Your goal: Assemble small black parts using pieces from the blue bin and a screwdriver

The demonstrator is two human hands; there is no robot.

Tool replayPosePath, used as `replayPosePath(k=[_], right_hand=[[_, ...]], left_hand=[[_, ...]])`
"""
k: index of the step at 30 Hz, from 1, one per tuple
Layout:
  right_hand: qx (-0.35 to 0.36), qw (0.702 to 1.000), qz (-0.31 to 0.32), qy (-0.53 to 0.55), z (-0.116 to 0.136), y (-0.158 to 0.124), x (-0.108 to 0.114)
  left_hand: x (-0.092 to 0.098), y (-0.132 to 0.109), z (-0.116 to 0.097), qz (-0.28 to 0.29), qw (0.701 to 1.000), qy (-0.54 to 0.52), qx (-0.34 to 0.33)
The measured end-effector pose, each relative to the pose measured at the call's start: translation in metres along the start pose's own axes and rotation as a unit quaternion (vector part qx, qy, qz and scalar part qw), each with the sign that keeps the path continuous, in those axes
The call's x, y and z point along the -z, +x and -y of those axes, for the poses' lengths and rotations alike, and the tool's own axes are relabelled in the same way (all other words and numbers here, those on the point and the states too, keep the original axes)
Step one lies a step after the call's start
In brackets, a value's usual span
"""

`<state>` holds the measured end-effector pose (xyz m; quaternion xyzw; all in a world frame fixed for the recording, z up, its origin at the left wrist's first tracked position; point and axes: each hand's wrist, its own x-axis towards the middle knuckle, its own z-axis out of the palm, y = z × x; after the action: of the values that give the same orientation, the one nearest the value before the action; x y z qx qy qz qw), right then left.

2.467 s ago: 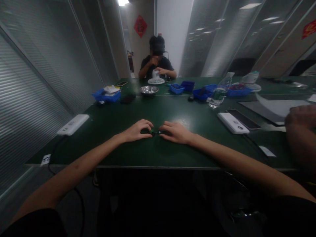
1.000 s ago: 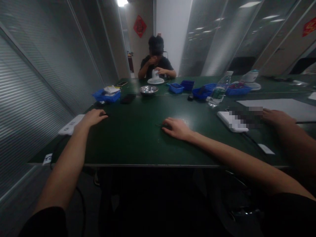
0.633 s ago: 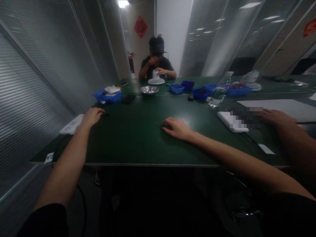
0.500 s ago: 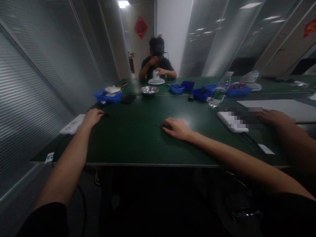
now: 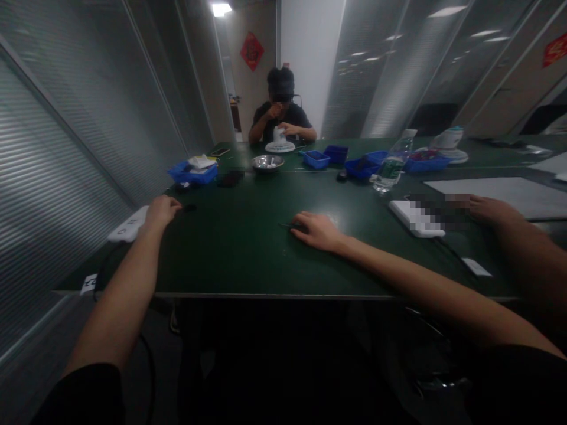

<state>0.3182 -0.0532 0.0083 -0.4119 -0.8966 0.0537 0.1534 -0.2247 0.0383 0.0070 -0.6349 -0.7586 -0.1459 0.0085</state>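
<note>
On the left of the dark green table point(image 5: 248, 254), my left hand point(image 5: 163, 211) is closed, its fingertips at the end of a small dark object point(image 5: 189, 208) lying on the surface. What it grips is too small to make out. Beside that hand is a white box-like device point(image 5: 128, 225). My right hand point(image 5: 318, 230) rests near the middle of the table, fingers curled round a thin dark tool point(image 5: 286, 225) whose tip points left. The rest of the tool is hidden under the fingers.
Blue trays point(image 5: 193, 172), a metal bowl point(image 5: 267, 163) and a water bottle point(image 5: 392, 168) stand farther back. Across the table a person point(image 5: 282, 112) sits behind a white fan point(image 5: 280, 146). At the right, another person's hand point(image 5: 496, 211) is near a white device point(image 5: 405, 218).
My left hand has shifted slightly left, and more of the small dark object shows beside its fingertips. My right hand has stayed in place.
</note>
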Motion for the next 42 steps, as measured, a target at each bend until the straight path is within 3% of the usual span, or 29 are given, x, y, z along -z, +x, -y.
replayPosePath(k=[8, 14, 32, 42], right_hand=[[-0.002, 1.0, -0.002, -0.006, -0.003, 0.001, -0.004], [-0.005, 1.0, 0.007, -0.009, -0.003, 0.001, -0.003], [-0.002, 1.0, 0.003, -0.003, -0.002, 0.001, -0.001], [-0.004, 1.0, 0.001, -0.012, -0.002, 0.001, -0.002]], left_hand=[[0.004, -0.007, -0.014, -0.055, 0.997, -0.059, 0.013], [0.006, -0.001, -0.019, -0.028, 0.991, -0.131, 0.019], [-0.006, 0.004, -0.018, -0.002, 0.993, -0.113, 0.013], [-0.002, 0.001, -0.027, 0.007, 0.991, -0.127, 0.032]])
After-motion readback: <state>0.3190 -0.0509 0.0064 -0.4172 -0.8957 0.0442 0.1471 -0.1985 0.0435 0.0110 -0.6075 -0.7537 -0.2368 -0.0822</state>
